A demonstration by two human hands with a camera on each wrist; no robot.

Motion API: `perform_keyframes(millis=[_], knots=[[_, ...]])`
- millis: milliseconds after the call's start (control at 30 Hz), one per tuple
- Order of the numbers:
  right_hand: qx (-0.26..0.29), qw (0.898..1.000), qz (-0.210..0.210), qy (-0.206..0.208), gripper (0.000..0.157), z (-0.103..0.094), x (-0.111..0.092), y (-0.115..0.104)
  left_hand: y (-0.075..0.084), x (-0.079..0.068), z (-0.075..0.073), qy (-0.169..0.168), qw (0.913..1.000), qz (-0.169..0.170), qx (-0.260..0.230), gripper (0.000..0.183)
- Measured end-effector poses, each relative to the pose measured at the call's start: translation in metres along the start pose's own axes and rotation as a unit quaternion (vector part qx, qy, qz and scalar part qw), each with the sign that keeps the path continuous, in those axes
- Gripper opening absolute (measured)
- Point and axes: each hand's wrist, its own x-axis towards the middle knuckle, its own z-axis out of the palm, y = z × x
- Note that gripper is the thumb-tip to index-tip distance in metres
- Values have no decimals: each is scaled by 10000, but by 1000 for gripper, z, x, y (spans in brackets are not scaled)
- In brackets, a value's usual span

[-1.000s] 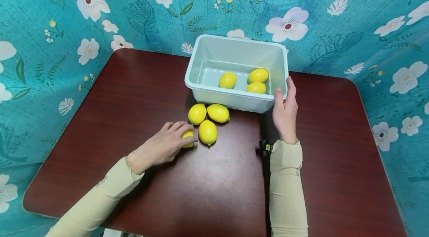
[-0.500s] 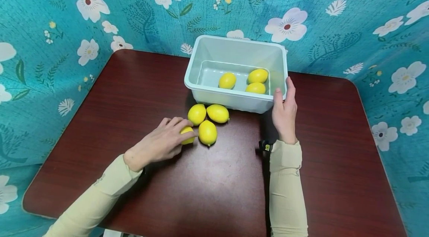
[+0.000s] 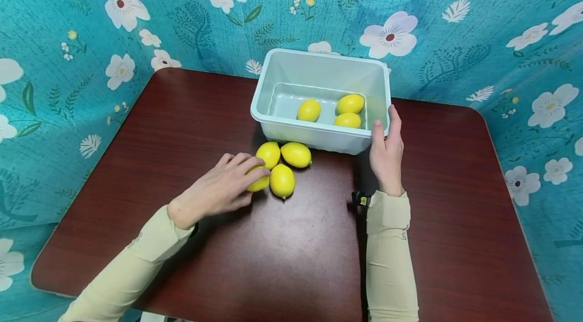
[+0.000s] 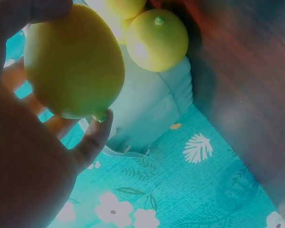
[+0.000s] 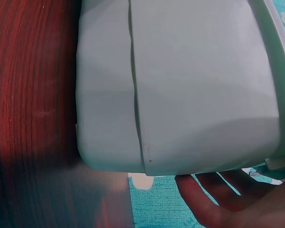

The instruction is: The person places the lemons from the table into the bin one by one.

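Fingers and thumb of my left hand [image 3: 216,189] curl round a yellow lemon [image 4: 76,61], its stem end showing near a fingertip in the left wrist view. Close by on the table lie three more lemons: one touching or nearly touching the fingertips [image 3: 267,154], a second near the box [image 3: 296,154] and a third to the right [image 3: 282,181]. My right hand [image 3: 387,157] grips the right end of a pale blue-grey plastic box [image 3: 314,133], thumb over the rim, other fingers along the outside. Inside the box rest three lemons [image 3: 309,110], two of them side by side at the right.
The box stands near the back of a dark red-brown wooden table [image 3: 291,261]. Behind and beside the table hangs a teal cloth [image 3: 191,23] with white flowers. A small black object [image 3: 361,198] sits at the right wrist.
My left hand and the lemon in it have shifted slightly forward, closer to the other lemons. The right hand and the box stay where they were.
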Motion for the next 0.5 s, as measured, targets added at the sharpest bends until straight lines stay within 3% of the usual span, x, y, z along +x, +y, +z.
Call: perform_keyframes(millis=[500], knots=[[70, 10000, 1, -52, 52, 0, 0, 2, -2, 8, -10, 130, 9995, -120, 278, 55]])
